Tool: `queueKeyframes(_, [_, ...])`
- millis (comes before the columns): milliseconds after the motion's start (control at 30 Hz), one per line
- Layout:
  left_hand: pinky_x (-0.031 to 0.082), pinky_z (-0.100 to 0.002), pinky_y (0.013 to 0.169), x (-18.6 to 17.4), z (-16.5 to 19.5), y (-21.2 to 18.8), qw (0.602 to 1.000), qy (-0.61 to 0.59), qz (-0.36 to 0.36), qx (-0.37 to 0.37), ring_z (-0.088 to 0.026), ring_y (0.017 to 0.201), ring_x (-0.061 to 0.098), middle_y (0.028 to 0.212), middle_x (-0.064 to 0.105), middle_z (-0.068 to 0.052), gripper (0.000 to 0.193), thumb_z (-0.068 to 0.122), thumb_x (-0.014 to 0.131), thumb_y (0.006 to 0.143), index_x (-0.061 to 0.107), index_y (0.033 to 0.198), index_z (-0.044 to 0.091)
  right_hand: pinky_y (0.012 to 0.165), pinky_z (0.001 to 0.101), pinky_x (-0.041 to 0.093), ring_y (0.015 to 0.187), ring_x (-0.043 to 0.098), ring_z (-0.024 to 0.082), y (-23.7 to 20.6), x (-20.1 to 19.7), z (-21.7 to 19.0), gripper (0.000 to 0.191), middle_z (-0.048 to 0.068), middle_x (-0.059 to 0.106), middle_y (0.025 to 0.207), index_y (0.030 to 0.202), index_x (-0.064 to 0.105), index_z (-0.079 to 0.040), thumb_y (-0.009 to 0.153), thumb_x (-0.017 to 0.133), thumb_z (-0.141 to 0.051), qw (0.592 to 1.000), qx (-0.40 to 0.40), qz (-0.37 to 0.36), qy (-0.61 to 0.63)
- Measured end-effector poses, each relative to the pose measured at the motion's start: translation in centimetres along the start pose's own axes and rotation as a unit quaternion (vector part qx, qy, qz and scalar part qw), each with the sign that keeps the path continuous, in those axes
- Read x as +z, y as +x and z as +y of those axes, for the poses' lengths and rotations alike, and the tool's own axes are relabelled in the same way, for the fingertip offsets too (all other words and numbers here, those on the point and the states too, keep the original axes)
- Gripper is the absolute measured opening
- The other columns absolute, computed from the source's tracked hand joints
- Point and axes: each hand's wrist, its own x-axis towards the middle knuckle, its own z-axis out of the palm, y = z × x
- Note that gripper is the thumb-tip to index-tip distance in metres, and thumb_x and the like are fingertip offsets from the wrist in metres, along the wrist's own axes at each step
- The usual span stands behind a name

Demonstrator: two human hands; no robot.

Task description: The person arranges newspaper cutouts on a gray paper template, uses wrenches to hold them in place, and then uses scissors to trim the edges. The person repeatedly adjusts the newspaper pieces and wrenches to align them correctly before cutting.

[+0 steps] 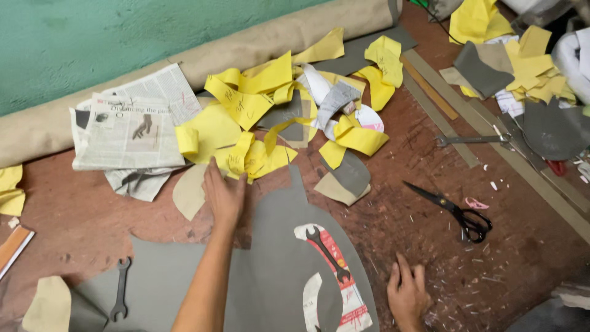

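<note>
A scratched reddish-brown desk (418, 246) carries a large grey sheet (270, 270) at its near edge, black scissors (452, 209) toward the right, yellow offcuts (258, 117) and a folded newspaper (129, 132) near the far edge, and a spanner (121, 289) near-left.

workshop, probably leatherwork | scissors (458, 212) | spanner (327, 252) | yellow patterns (246, 117)

1. Only two bare arms and their hands show of the person, seen from above.
2. The left hand (224, 195) is bare, with no glove, ring or band to be seen on it.
3. The left forearm is bare along all of its visible length; no sleeve or watch shows on it.
4. The right hand (407, 295) is bare as well, without glove or ring.
5. Its wrist is cut off by the picture's lower edge, so any sleeve there cannot be told.
</note>
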Motion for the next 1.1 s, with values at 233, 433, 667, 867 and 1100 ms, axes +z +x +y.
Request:
queueKeyframes(233, [0.055, -0.046, 0.092, 0.5, 0.9, 5.8, 0.992, -0.075, -0.027, 0.098, -0.037, 0.111, 0.069, 0.116, 0.07, -0.022, 0.061, 0.022, 0.079, 0.085, 0.063, 0.14, 0.003, 0.057, 0.0419, 0.053, 0.068, 0.068, 0.027, 0.3, 0.8, 0.2, 0.029, 0.001, 0.064, 0.096, 0.124, 0.073, -0.033, 0.097, 0.062, -0.036, 0.998, 0.032, 0.011, -0.057])
queueKeyframes(433, [0.059, -0.032, 0.069, -5.4, -6.2, 2.3, 0.907, -0.392, -0.034, -0.152, -0.016, 0.079, 0.071, 0.099, 0.073, -0.011, 0.03, 0.024, 0.059, 0.104, 0.066, 0.119, -0.002, 0.062, 0.0432, 0.055, 0.075, 0.069, 0.029, -0.1, 1.5, 0.4, 0.028, 0.0, 0.066, 0.1, 0.124, 0.072, -0.032, 0.099, 0.061, -0.036, 0.997, 0.002, 0.062, -0.053])
queueKeyframes(667, [0.055, -0.042, 0.078, -16.5, -15.0, 3.7, 0.978, -0.051, 0.049, -0.195, -0.029, 0.089, 0.07, 0.104, 0.072, -0.021, 0.043, 0.029, 0.058, 0.109, 0.065, 0.137, -0.003, 0.065, 0.0433, 0.056, 0.078, 0.069, 0.03, -0.5, 1.5, 0.4, 0.03, 0.0, 0.068, 0.104, 0.127, 0.072, -0.033, 0.1, 0.06, -0.037, 0.997, 0.001, 0.048, -0.06])
queueKeyframes(867, [0.041, -0.066, 0.092, -16.1, -12.6, 5.4, 0.916, 0.364, 0.168, 0.036, -0.05, 0.13, 0.049, 0.145, 0.047, -0.03, 0.085, 0.039, 0.081, 0.08, 0.053, 0.153, 0.005, 0.062, 0.0397, 0.057, 0.07, 0.071, 0.025, 0.0, 0.9, -0.2, 0.031, -0.004, 0.069, 0.097, 0.128, 0.072, -0.037, 0.099, 0.06, -0.036, 0.992, 0.061, -0.022, -0.11])
queueKeyframes(1100, [0.046, -0.058, 0.093, -6.7, -3.4, 10.5, 0.982, 0.172, 0.037, 0.065, -0.048, 0.116, 0.054, 0.131, 0.054, -0.029, 0.087, 0.037, 0.079, 0.084, 0.04, 0.156, 0.007, 0.065, 0.0423, 0.058, 0.08, 0.072, 0.027, 0.2, 2.0, 0.5, 0.032, -0.002, 0.071, 0.101, 0.127, 0.071, -0.035, 0.097, 0.059, -0.036, 0.995, 0.027, 0.04, -0.084])
